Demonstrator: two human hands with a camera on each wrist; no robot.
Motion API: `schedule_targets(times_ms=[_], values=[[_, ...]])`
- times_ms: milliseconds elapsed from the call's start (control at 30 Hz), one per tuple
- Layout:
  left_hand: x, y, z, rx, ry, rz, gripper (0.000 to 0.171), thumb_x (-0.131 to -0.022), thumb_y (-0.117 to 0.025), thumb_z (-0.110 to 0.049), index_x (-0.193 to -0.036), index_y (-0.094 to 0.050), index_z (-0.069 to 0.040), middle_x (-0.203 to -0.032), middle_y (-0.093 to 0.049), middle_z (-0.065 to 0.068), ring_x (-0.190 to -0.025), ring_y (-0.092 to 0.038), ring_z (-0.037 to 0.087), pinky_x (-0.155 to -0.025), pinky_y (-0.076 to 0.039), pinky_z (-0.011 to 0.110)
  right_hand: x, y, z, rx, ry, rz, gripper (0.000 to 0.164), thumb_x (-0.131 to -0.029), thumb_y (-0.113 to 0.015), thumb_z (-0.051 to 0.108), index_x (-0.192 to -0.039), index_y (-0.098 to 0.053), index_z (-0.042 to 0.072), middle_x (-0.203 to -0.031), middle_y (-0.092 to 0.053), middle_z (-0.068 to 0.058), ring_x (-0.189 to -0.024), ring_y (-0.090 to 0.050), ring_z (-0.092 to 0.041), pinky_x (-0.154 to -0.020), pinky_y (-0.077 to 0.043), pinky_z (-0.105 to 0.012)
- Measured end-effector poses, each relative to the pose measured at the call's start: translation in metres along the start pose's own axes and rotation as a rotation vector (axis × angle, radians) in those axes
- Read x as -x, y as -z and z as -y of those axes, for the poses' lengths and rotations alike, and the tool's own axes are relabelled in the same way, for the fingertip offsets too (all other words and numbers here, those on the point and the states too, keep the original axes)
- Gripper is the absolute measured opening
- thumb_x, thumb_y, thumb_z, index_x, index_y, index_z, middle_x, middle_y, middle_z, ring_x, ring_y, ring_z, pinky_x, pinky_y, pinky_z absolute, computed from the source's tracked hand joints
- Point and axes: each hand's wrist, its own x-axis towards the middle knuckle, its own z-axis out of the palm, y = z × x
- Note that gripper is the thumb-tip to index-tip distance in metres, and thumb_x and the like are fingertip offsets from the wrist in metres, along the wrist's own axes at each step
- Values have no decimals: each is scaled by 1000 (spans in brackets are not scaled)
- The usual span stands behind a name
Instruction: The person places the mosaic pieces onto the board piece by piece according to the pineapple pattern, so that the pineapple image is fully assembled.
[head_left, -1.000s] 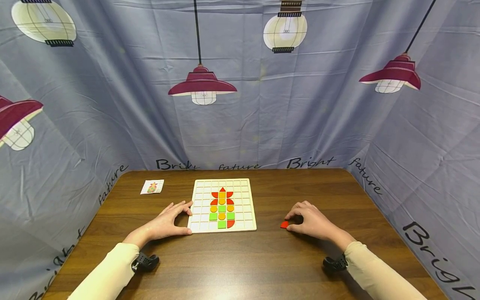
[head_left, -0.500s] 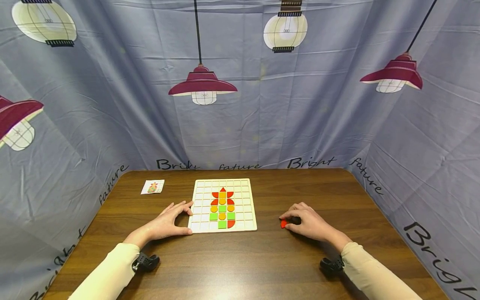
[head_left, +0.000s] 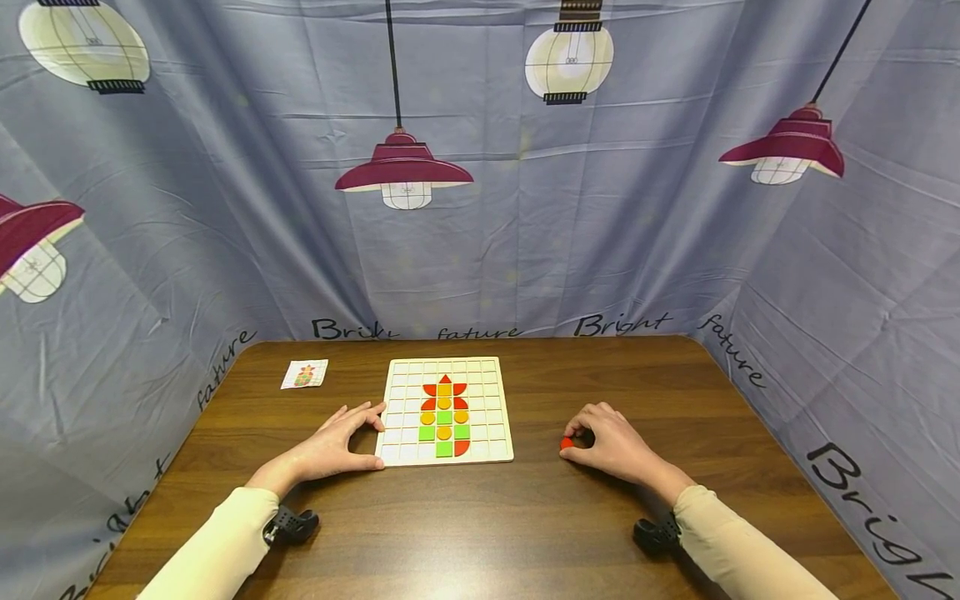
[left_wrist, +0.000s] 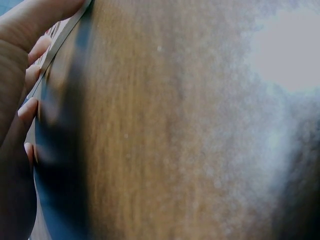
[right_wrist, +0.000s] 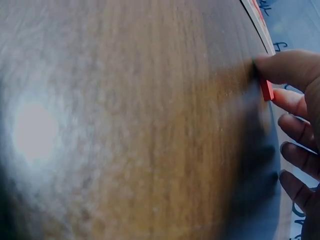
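My left hand (head_left: pixel 333 446) lies at the left side of a white gridded board (head_left: pixel 405 379). Its thumb rests by the near left corner and its fingertips touch the left edge, with thumb and index finger spread apart. Red, orange and green tiles form a pineapple-like figure on the board; a red quarter-round tile (head_left: pixel 462 448) sits in its bottom row. Right of the board, my right hand (head_left: pixel 611 442) pinches a small red tile (head_left: pixel 566 443) between thumb and index finger at the table. The right wrist view shows that red tile (right_wrist: pixel 268 91) edge-on, partly covered by the thumb.
A small card (head_left: pixel 304 374) printed with a similar coloured figure lies at the far left of the brown wooden table (head_left: pixel 465 533). Behind and beside the table hangs a grey-blue curtain (head_left: pixel 480 267) printed with lamps.
My right hand has shifted slightly left, and its thumb and index finger have closed round the red tile. The left hand and the board stay where they were.
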Motion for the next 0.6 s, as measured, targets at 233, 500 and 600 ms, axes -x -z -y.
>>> schedule_targets(times_ms=[233,500,600], values=[[0,-1,0,-2,-5,-5,46,-83,-84,-45,-112,-60,-19,-159,-41,16,-148,-30,44,-120,-9,67,3,3,2,-61,13,37,32,-86,-81,25,-117,-77,30,-101,-61,18,-98,-52,-11,-85,-42,-40],[0,-1,1,-2,-8,-10,47,-83,-83,-47,-111,-59,-19,-159,-42,17,-148,-30,45,-119,-9,67,4,1,-3,-57,-21,-15,23,-80,-88,32,-99,-75,26,-95,-61,17,-92,-51,-10,-83,-43,-39],[0,-1,1,0,-7,-11,47,-82,-84,-46,-111,-59,-18,-159,-42,17,-148,-30,45,-120,-9,67,5,2,-4,-69,-28,-20,22,-80,-88,30,-98,-76,26,-95,-61,17,-92,-51,-9,-83,-43,-39]])
